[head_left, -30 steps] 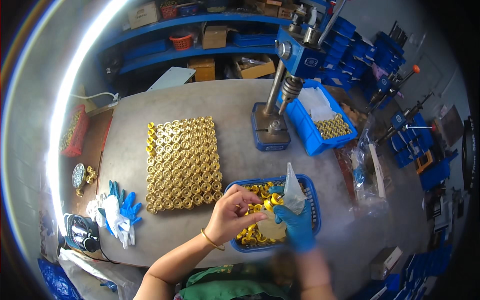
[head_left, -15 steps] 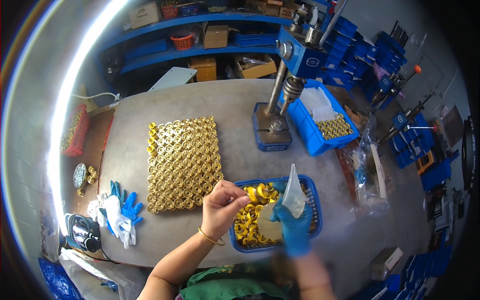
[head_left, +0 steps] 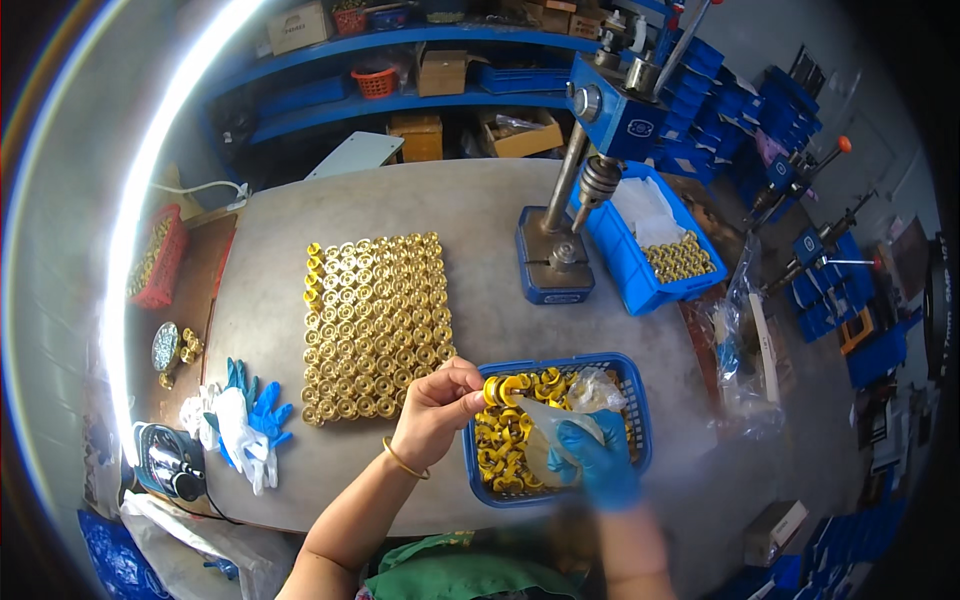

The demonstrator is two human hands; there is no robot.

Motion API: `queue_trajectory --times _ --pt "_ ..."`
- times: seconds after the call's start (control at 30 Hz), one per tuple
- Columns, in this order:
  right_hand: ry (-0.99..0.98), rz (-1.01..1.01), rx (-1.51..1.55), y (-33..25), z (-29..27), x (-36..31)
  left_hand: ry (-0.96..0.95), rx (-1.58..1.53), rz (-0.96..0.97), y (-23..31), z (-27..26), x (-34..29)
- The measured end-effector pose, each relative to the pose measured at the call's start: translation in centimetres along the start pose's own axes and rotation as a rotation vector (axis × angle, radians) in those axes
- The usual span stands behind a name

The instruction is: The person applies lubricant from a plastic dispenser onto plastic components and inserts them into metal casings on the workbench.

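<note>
Pinching a shiny yellow ring-shaped piece (head_left: pixel 491 391) is what the bare left hand (head_left: pixel 437 402) is up to, with the thumb and fingers closed in tight on it, right above the near-left part of a blue basket (head_left: pixel 645 432). The right hand (head_left: pixel 597 455) has a blue glove on, and its fingers are wrapped around a see-through, cone-shaped squeeze bag (head_left: pixel 545 428). The bag's thin tip points left and up at the yellow piece; it's really close, but I honestly can't tell if they're touching. Both hands are over the basket, which sits on the near side of a grey tabletop (head_left: pixel 480 215) and holds a messy pile of loose yellow pieces (head_left: pixel 502 462), plus a crumpled clear plastic bag (head_left: pixel 597 389) toward its far right corner. Just left of the basket there's a big block of gold-coloured parts (head_left: pixel 378 330) lined up in neat rows. Farther back stands a drill press (head_left: pixel 564 188) with a blue head and base, and right beside it is a blue bin (head_left: pixel 632 275) with white paper (head_left: pixel 643 209) and more gold parts inside. Over on the left edge, some white and blue gloves (head_left: pixel 240 428) lie in a heap, well apart from the hands.
</note>
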State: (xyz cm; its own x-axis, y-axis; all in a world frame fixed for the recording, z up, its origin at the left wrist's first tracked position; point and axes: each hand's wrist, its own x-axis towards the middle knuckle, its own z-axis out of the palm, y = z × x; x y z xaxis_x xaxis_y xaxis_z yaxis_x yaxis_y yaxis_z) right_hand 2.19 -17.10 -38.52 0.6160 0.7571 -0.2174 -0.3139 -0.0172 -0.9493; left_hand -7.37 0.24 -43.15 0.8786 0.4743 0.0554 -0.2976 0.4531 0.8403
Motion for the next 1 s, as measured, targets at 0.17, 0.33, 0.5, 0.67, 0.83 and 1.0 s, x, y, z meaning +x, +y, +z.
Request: queue_trajectory --times 0.17,0.33,0.5,0.67,0.83,1.0 --pt "-0.002 0.003 0.004 -0.08 0.11 -0.01 -0.024 -0.067 -0.071 -0.3 -0.51 -0.02" --pt "-0.005 0.009 -0.005 -0.1 0.07 0.02 -0.049 -0.082 -0.117 -0.37 -0.61 0.05" --pt "-0.006 0.014 -0.001 -0.18 0.16 -0.04 -0.075 -0.128 -0.129 -0.52 -0.65 0.14" --pt "0.022 0.037 0.027 -0.32 0.24 -0.15 -0.092 -0.17 -0.148 -0.48 -0.63 0.23" --pt "0.013 0.017 0.008 -0.24 -0.13 -0.1 -0.135 -0.174 -0.169 -0.45 -0.61 0.3" --pt "-0.014 0.038 0.013 0.02 0.3 0.24 -0.129 -0.129 -0.174 0.04 -1.05 0.05"
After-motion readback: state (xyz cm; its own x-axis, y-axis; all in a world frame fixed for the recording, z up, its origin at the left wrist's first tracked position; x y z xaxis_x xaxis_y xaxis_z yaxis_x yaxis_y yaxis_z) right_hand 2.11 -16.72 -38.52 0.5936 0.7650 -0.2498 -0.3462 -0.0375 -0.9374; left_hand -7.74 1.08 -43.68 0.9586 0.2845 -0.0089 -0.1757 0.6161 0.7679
